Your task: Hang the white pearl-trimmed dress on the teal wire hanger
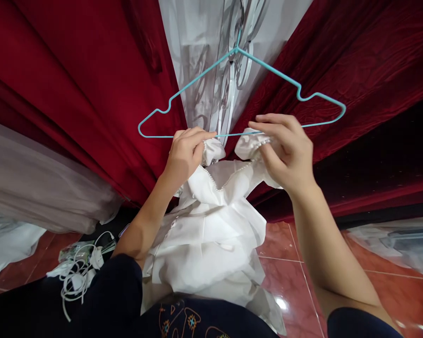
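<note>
A white dress (211, 225) with pearl trim along its sweetheart neckline hangs in front of me, its skirt falling toward my lap. Above it is a light blue hanger (273, 71), whose bottom bar runs behind my fingers. My left hand (188, 152) is closed around the dress's left shoulder part at that bar. On the other side, my right hand (287, 152) pinches the pearl-edged right sleeve (250, 143) between thumb and fingers, close against the bar. The hanger's hook meets a white metal frame at the top.
Red curtains (91, 84) drape on both sides of the white scrolled metalwork (229, 89). White cables (77, 277) lie tangled at lower left on a dark surface. Red tiles (282, 263) cover the floor, with sheer white fabric (398, 244) at right.
</note>
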Demonstrator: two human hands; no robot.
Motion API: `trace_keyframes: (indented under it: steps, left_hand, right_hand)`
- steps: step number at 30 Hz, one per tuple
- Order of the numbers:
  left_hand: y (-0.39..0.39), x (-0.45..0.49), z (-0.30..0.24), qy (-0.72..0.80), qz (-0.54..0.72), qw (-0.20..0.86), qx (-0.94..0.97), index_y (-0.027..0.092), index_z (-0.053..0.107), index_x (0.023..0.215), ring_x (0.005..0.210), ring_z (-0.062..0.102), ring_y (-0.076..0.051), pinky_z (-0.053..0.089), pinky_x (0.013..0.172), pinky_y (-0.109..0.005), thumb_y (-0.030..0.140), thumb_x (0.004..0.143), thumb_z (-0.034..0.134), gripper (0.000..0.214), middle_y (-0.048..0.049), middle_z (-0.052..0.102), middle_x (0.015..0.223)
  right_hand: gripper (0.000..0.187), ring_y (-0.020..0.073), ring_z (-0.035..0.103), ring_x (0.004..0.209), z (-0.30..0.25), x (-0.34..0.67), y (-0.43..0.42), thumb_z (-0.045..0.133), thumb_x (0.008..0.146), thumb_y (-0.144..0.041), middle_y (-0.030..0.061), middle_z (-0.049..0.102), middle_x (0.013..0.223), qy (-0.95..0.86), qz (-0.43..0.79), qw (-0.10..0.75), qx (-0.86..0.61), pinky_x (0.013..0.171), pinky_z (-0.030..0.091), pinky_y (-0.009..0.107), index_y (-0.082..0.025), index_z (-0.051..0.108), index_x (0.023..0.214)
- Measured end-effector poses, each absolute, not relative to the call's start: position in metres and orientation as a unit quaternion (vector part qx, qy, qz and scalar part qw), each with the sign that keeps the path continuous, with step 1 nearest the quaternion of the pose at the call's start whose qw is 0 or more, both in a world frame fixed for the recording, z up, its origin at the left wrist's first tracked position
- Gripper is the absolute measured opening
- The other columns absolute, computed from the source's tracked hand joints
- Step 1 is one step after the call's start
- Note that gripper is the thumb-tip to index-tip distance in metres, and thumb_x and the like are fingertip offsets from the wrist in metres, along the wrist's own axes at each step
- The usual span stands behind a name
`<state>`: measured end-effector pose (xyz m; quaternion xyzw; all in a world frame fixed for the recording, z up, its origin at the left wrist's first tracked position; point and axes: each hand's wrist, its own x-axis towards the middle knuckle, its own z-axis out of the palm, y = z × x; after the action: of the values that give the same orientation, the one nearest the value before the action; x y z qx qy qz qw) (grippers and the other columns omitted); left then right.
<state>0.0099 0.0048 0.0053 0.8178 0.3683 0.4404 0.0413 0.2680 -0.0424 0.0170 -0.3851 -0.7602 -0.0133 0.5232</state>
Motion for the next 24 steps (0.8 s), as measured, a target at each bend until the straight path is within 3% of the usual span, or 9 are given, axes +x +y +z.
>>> trace_keyframes:
  steps: [6, 8, 10, 12, 14, 17, 20, 24]
  left_hand:
    - [0.001, 0.006, -0.025, 0.278, 0.496, -0.029, 0.822, 0.024, 0.072, 0.138, 0.136, 0.063, -0.024, 0.047, 0.123, -0.046, 0.002, 0.094, 0.049, 0.054, -0.0104, 0.063, 0.147]
    - [-0.01, -0.001, -0.042, 0.248, 0.533, -0.067, 0.807, 0.026, 0.073, 0.133, 0.131, 0.065, -0.024, 0.053, 0.115, -0.044, 0.005, 0.095, 0.053, 0.048, -0.0102, 0.065, 0.139]
    - [-0.018, -0.015, -0.058, 0.272, 0.553, -0.066, 0.785, 0.026, 0.074, 0.123, 0.112, 0.069, -0.023, 0.059, 0.099, -0.04, 0.01, 0.094, 0.059, 0.037, -0.0088, 0.068, 0.118]
    - [-0.017, -0.032, -0.069, 0.356, 0.569, -0.007, 0.741, 0.025, 0.067, 0.116, 0.095, 0.068, -0.021, 0.059, 0.084, -0.036, 0.015, 0.09, 0.06, 0.028, -0.0073, 0.065, 0.105]
    - [-0.004, -0.053, -0.069, 0.433, 0.598, 0.049, 0.672, 0.026, 0.053, 0.114, 0.093, 0.066, -0.02, 0.058, 0.075, -0.034, 0.016, 0.086, 0.058, 0.03, -0.0075, 0.061, 0.106]
    - [0.035, -0.083, -0.047, 0.466, 0.655, 0.041, 0.593, 0.028, 0.036, 0.112, 0.107, 0.064, -0.02, 0.059, 0.083, -0.035, 0.014, 0.085, 0.058, 0.037, -0.0076, 0.054, 0.111]
    - [0.078, -0.104, -0.009, 0.464, 0.684, -0.049, 0.561, 0.027, 0.032, 0.11, 0.106, 0.059, -0.012, 0.058, 0.097, -0.035, 0.017, 0.097, 0.065, 0.037, -0.003, 0.048, 0.112]
    - [0.109, -0.103, 0.034, 0.395, 0.671, -0.112, 0.618, 0.028, 0.036, 0.117, 0.108, 0.056, -0.006, 0.055, 0.082, -0.029, 0.042, 0.111, 0.065, 0.033, 0.0015, 0.047, 0.118]
  right_hand:
    - [0.021, 0.0259, 0.075, 0.106, -0.019, 0.252, -0.01, 0.06, 0.101, -0.03, 0.0082, 0.076, 0.106, -0.705, -0.036, 0.594, -0.386, 0.098, 0.062, 0.049, -0.024, 0.08, 0.107]
    - [0.023, 0.0258, 0.074, 0.102, -0.025, 0.249, -0.011, 0.059, 0.102, -0.03, 0.008, 0.074, 0.102, -0.694, -0.05, 0.607, -0.384, 0.095, 0.062, 0.049, -0.025, 0.08, 0.11]
    - [0.027, 0.0248, 0.071, 0.095, -0.025, 0.247, -0.014, 0.058, 0.103, -0.031, 0.0077, 0.07, 0.098, -0.691, -0.061, 0.604, -0.391, 0.089, 0.061, 0.048, -0.027, 0.08, 0.117]
    - [0.031, 0.024, 0.068, 0.09, -0.023, 0.246, -0.015, 0.055, 0.104, -0.034, 0.0076, 0.067, 0.095, -0.689, -0.068, 0.595, -0.408, 0.085, 0.061, 0.047, -0.028, 0.079, 0.122]
    - [0.033, 0.0237, 0.067, 0.089, -0.022, 0.247, -0.013, 0.053, 0.104, -0.036, 0.0077, 0.066, 0.094, -0.687, -0.062, 0.588, -0.423, 0.085, 0.06, 0.047, -0.028, 0.079, 0.123]
    - [0.033, 0.0234, 0.065, 0.089, -0.022, 0.247, -0.009, 0.053, 0.104, -0.038, 0.0077, 0.064, 0.093, -0.68, -0.046, 0.596, -0.425, 0.088, 0.06, 0.048, -0.027, 0.079, 0.122]
    - [0.031, 0.0226, 0.064, 0.088, -0.021, 0.243, -0.009, 0.054, 0.103, -0.036, 0.0065, 0.062, 0.09, -0.676, -0.044, 0.604, -0.421, 0.088, 0.059, 0.047, -0.026, 0.079, 0.117]
    - [0.027, 0.0211, 0.063, 0.087, -0.018, 0.239, -0.014, 0.056, 0.1, -0.028, 0.0054, 0.062, 0.089, -0.677, -0.043, 0.612, -0.408, 0.086, 0.058, 0.043, -0.025, 0.08, 0.113]
